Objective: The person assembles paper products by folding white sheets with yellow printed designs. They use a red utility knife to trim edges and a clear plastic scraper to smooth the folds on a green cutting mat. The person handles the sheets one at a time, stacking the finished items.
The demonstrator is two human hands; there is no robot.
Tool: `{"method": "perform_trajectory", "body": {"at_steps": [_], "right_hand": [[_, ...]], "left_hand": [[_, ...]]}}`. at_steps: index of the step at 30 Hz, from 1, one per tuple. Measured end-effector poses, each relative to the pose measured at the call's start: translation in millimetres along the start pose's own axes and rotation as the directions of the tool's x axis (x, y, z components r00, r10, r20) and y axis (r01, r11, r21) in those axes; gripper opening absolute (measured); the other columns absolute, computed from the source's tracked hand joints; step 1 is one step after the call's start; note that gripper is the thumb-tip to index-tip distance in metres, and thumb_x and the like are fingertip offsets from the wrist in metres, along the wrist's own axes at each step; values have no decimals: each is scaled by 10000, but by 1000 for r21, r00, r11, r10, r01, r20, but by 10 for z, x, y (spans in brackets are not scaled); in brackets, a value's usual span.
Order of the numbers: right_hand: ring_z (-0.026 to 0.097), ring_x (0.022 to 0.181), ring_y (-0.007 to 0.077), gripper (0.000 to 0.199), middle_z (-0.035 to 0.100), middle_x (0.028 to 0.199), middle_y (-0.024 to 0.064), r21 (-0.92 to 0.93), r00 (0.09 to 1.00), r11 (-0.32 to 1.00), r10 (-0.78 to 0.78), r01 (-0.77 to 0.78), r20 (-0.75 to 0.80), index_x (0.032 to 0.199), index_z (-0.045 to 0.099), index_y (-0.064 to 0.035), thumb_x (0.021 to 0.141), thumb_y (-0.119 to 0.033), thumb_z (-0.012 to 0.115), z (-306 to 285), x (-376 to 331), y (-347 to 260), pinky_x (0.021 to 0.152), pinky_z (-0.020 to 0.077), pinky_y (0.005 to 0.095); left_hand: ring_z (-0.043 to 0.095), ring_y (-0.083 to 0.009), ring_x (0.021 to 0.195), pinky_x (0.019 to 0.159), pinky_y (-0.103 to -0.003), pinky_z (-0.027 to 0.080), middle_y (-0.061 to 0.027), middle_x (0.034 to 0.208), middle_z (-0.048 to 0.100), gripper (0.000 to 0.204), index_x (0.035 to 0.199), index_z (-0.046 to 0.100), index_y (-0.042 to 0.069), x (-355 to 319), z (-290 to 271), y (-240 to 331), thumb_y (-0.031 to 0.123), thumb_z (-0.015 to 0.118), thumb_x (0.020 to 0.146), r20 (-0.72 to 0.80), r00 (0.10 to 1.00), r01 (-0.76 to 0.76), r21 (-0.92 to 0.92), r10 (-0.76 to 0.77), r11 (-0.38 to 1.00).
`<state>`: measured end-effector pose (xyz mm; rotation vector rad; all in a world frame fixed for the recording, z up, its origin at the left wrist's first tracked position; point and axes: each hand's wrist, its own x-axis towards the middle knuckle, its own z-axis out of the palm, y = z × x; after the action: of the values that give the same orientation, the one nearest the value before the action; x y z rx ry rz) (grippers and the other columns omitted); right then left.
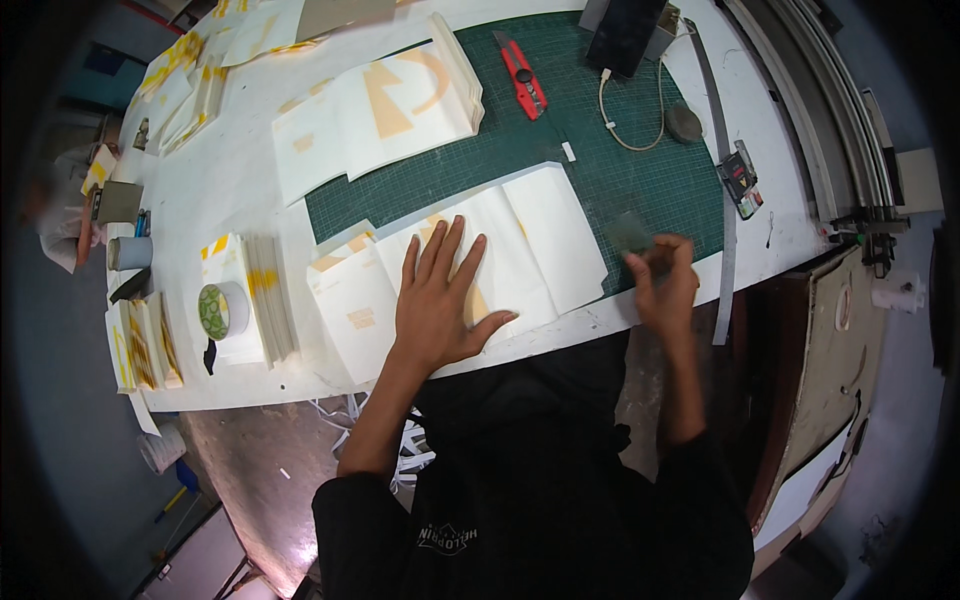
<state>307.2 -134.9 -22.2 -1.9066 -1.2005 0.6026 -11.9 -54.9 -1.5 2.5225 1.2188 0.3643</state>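
Note:
My left hand (440, 300) lies flat with its fingers spread on a folded white paper sheet (510, 235) with pale yellow print, near the table's front edge. Just off the sheet's right end, my right hand (667, 285) pinches a small see-through plastic piece (628, 232) between thumb and fingers, over the green cutting mat (660, 190). The piece is faint, so its exact kind is unclear. Farther back, a second stack of printed white sheets (400, 100) lies partly on the mat.
A red utility knife (520, 78) rests on the mat. Beyond it are a phone (627, 40) with a white cable (605, 110) and a round dark disc (684, 123). A steel ruler (728, 240) hangs past the right front edge. At left, a tape roll (222, 310) sits on stacked folded papers (262, 290).

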Motion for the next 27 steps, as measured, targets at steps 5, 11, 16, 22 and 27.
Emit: {"method": "perform_trajectory", "body": {"at_steps": [5,11,16,22,27], "right_hand": [[643,869,250,415,644,916,85,-120,734,742,-602,660,315,1326,718,-58,919,-91,792,353,-228,-422,850,500,417],[618,813,218,429,599,855,60,-161,644,636,-670,755,369,1301,739,-78,884,-130,828,314,3,-407,781,434,389],[571,732,210,390,598,796,49,-167,609,589,-731,791,309,1252,766,-60,876,-132,837,667,547,-578,782,418,383],[648,784,248,344,662,815,97,-142,660,646,-715,750,231,1229,781,-64,895,-139,817,1077,1233,-704,815,417,403],[610,750,234,384,691,824,93,-74,680,688,-686,722,258,1286,770,-92,908,-143,814,891,1142,-750,811,411,386]], "left_hand": [[311,-433,1583,1298,-610,180,-245,1691,356,973,1576,502,57,0,0,-1,613,816,841,-16,1000,-5,-24,5,1000],[318,-450,1572,1293,-617,187,-251,1690,352,969,1569,502,55,-1,-10,6,580,841,828,-17,1000,-7,-39,6,999],[342,-447,1563,1289,-620,197,-256,1676,375,958,1561,511,42,-4,-6,-8,607,811,848,-25,1000,-13,-53,12,998],[330,-445,1566,1288,-626,196,-264,1674,368,975,1566,491,38,9,-16,-4,591,829,837,-29,999,-23,-53,21,998],[341,-436,1567,1293,-612,193,-267,1665,384,946,1542,535,24,-1,-26,0,634,783,863,-13,1000,4,-34,-4,999]]}}
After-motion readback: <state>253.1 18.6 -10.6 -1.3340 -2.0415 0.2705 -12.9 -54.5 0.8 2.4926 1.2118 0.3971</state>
